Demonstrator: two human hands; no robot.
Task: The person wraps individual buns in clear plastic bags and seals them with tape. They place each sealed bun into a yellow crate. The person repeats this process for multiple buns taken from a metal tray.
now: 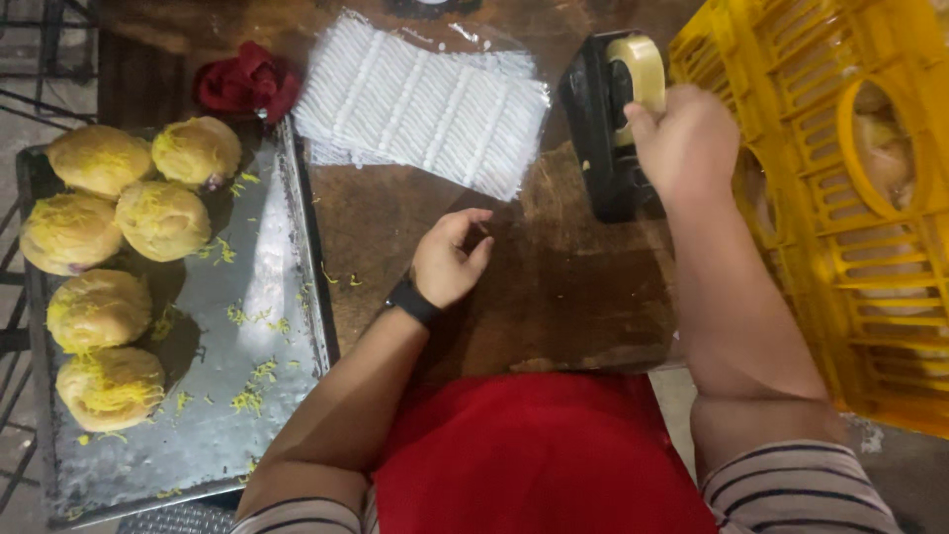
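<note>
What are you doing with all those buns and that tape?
A person in a red apron stands at a wooden table. Their right hand is on the tape roll in a black dispenser. Their left hand, curled and holding nothing that shows, rests on the table. Six buns topped with yellow shreds sit on a metal tray to the left. A stack of clear bags lies ahead, and a yellow crate stands to the right.
</note>
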